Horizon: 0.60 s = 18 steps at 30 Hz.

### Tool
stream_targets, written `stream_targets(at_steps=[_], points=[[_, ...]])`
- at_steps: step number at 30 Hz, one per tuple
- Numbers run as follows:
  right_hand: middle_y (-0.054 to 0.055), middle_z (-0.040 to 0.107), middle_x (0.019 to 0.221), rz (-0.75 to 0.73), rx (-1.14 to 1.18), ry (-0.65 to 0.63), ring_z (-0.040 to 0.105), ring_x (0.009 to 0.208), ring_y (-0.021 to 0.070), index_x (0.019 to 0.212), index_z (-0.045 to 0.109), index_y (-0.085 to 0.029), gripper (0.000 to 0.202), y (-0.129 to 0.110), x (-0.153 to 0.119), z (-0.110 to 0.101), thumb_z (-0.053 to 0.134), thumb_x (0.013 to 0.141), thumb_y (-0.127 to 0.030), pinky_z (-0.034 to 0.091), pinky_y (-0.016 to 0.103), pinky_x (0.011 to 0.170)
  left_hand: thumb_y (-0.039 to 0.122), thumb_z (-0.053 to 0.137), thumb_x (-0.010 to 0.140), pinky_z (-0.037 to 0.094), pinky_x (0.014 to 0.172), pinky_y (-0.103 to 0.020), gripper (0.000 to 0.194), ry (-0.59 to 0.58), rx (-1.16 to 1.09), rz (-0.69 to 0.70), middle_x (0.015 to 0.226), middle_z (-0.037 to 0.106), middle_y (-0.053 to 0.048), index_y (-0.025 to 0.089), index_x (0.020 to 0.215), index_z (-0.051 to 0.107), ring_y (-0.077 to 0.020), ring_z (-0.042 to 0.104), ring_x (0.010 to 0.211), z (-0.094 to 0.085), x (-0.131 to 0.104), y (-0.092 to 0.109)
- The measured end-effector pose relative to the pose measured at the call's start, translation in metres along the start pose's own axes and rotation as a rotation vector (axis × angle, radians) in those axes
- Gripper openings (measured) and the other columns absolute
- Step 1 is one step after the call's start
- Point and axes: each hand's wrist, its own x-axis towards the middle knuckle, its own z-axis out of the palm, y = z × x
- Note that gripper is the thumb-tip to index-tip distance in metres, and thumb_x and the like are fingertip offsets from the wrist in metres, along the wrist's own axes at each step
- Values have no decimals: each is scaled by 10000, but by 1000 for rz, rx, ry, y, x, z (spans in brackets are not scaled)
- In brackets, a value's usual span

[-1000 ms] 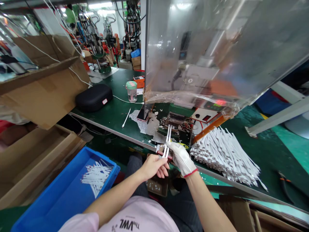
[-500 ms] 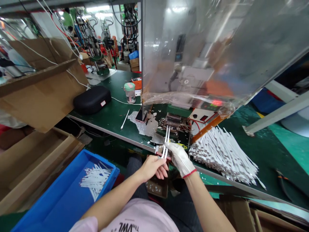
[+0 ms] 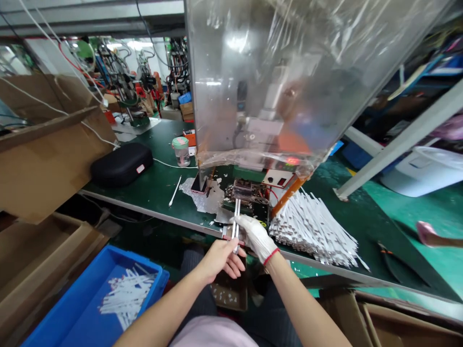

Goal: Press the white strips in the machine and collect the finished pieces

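Two white strips [image 3: 237, 214] run side by side from the small metal fixture [image 3: 245, 189] toward me. My bare left hand [image 3: 222, 259] pinches their near ends between thumb and finger, with its other fingers loosely curled. Farther up the same strips, my right hand [image 3: 256, 236], in a white glove with a red cuff, closes its fingertips on them. Their far ends meet the fixture's front edge under the clear plastic-wrapped shield [image 3: 267, 96]. A big pile of white strips [image 3: 314, 229] lies on the bench to the right of my gloved hand.
A blue bin [image 3: 83, 313] with white strips stands lower left, beside cardboard boxes [image 3: 47, 260]. On the green bench are a black case [image 3: 122, 164], a lidded jar [image 3: 181, 151], a loose strip [image 3: 175, 191] and pliers [image 3: 392, 265]. An orange post [image 3: 287, 196] stands beside the pile.
The camera view has shifted, so the bench scene appears farther left and slightly lower. Both hands keep hold of the two strips, whose far ends remain at the fixture.
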Motion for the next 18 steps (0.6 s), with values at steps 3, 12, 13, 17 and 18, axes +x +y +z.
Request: stream_targets(at_steps=[3,12,13,17,18], points=[[4,616,632,51,27,75,551,488,116,890,646,-144,338,-12,10,5,686,737,-444,453,220,454,862,557,491,436,425,-212,792,22,33,23,551,650,-63,114,747,608,-128,584,426,2,-1,-1],[1,553,527,30,57,203,523,418,130,739,595,-165,210,-36,20,26,493,864,-299,432,230,411,829,609,504,434,437,-206,744,45,79,37,550,657,-60,123,736,605,-135,599,449,1,6,-10],[-2,548,522,27,62,205,516,413,131,725,587,-173,202,-37,19,27,493,863,-288,422,228,403,813,617,527,438,443,-206,724,38,77,45,558,662,-61,123,745,608,-136,604,456,0,8,-12],[-14,508,493,9,78,202,489,394,132,666,544,-197,210,-41,13,31,488,859,-258,385,226,380,801,631,544,456,454,-214,708,-2,62,36,575,674,-70,126,756,613,-152,625,477,-8,19,-21],[-16,500,490,5,78,201,484,391,130,654,535,-197,214,-41,12,31,485,857,-246,379,225,378,811,636,521,458,451,-219,723,-13,59,19,571,674,-73,126,752,613,-158,627,475,-9,22,-23]])
